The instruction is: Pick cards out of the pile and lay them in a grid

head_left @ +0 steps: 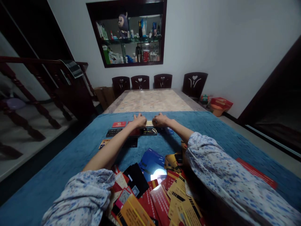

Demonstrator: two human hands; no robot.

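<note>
Both arms reach over a blue cloth (80, 150). My left hand (140, 121) and my right hand (161, 120) are at the two ends of a pale card (149, 123), their fingers closed on its edges. Just below it lies a black card (149, 131). More cards are laid out to the left, among them a red card (119, 124), a dark card (113, 132) and an orange card (104, 143). Nearer me is a loose heap with blue cards (151, 160), black cards (136, 179), red cards (160, 199) and yellow cards (135, 212).
Beyond the cloth the patterned tabletop (152, 99) goes on, with dark chairs (140, 82) behind it. A red item (256, 172) lies on the cloth at the right. Wooden railings (35, 103) stand left; a red bag (221, 103) is at the right.
</note>
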